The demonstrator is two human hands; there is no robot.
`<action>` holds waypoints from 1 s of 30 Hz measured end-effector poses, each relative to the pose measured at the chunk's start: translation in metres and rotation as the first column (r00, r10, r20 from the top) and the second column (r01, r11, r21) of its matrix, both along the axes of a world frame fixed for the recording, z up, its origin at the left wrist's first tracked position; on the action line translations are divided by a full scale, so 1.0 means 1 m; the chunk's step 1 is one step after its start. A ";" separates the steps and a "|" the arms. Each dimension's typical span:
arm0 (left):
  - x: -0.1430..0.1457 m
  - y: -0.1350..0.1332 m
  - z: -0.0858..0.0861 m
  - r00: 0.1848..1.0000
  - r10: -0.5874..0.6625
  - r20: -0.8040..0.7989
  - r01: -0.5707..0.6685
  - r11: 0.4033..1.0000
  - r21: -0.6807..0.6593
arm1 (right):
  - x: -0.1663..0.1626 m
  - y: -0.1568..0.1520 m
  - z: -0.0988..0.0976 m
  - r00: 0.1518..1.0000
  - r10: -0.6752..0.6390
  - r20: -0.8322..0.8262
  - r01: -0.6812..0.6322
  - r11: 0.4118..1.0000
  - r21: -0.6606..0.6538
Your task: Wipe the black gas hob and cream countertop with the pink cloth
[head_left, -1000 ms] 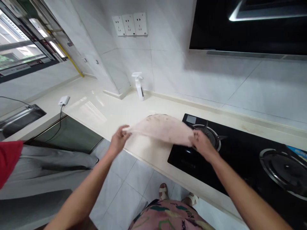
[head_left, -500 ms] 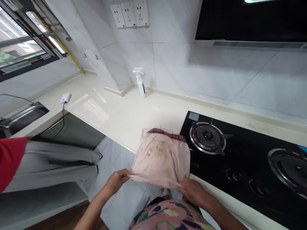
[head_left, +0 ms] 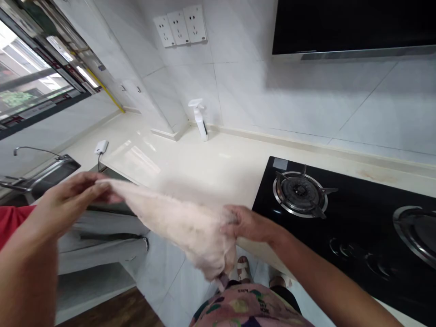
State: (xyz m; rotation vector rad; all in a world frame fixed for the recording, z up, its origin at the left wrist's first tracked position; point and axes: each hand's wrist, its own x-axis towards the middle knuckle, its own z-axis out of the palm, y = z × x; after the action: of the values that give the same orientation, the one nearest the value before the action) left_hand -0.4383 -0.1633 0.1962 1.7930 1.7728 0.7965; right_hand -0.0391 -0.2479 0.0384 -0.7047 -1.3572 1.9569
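Observation:
A pale pink cleaning cloth [head_left: 177,222], blurred by motion, is stretched between my two hands above the counter's front edge. My left hand [head_left: 85,190] pinches one end, up at the left near the sink side. Closed around the other end is my right hand [head_left: 240,222], just left of the black gas stove [head_left: 340,254]. The cloth's lower part sags in folds toward my body, and a darker strip shows at its bottom tip.
A white spray bottle [head_left: 200,121] stands against the tiled wall on the cream countertop [head_left: 190,159]. To the left are a steel sink [head_left: 54,175], a small white corded device [head_left: 101,146] and a person in grey trousers [head_left: 109,245]. A black range hood [head_left: 354,27] hangs above the stove.
My left hand has risen and swung left, while my right hand has moved up and slightly left. The cloth, earlier hanging spread out, is now drawn slantwise and bunched toward my right hand.

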 end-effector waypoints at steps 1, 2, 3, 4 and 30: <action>0.016 0.015 0.000 1.000 -0.015 0.019 0.014 0.999 0.046 | 0.007 0.009 0.009 0.992 -0.122 0.019 0.121 0.991 0.059; 0.032 0.030 -0.002 0.999 -0.041 0.027 0.039 0.996 0.081 | 0.014 0.017 0.018 0.972 -0.230 0.040 0.224 0.968 0.118; 0.048 0.043 -0.004 0.997 -0.060 0.056 0.052 0.989 0.142 | 0.021 0.024 0.026 0.948 -0.312 0.066 0.297 0.939 0.175; 0.062 0.055 -0.006 0.992 -0.080 0.096 0.060 0.978 0.198 | 0.029 0.029 0.033 0.922 -0.376 0.093 0.347 0.909 0.232; 0.102 0.094 -0.217 0.993 -0.081 0.085 0.089 0.991 -0.097 | 0.058 0.006 -0.127 0.684 -0.502 0.530 0.397 0.865 0.308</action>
State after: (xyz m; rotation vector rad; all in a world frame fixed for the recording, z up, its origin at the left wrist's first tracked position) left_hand -0.3361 -0.0688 -0.0204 1.7336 1.6443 0.7224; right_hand 0.0193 -0.2422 -0.0881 -1.5059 -1.4842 1.2347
